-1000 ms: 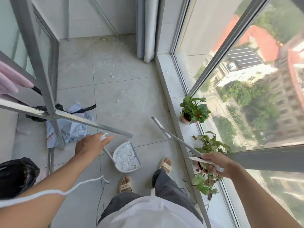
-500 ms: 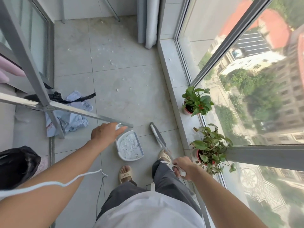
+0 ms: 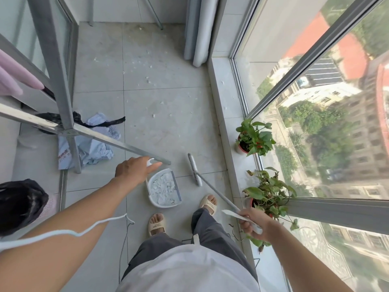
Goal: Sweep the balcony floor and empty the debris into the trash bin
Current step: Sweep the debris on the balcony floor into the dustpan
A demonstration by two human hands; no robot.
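A white dustpan [image 3: 164,189] full of white scraps stands on the grey tiled floor just ahead of my feet. My left hand [image 3: 134,170] holds the white top of its upright handle. My right hand [image 3: 253,221] grips the grey broom handle [image 3: 216,193] near its end. The broom head [image 3: 194,169] rests on the floor to the right of the dustpan. White debris bits [image 3: 147,79] lie scattered over the tiles farther ahead. A black trash bag [image 3: 20,204] sits at the left edge.
A metal drying rack [image 3: 63,123] crosses the left side, its bar reaching to my left hand. Crumpled paper and a black bag [image 3: 92,144] lie under it. Two potted plants [image 3: 253,140] stand on the window sill at right. Grey curtains [image 3: 197,30] hang ahead.
The broom head came down from the air to the floor beside the dustpan. My right hand swung in, then back out toward the sill. My left hand kept hold of the dustpan handle.
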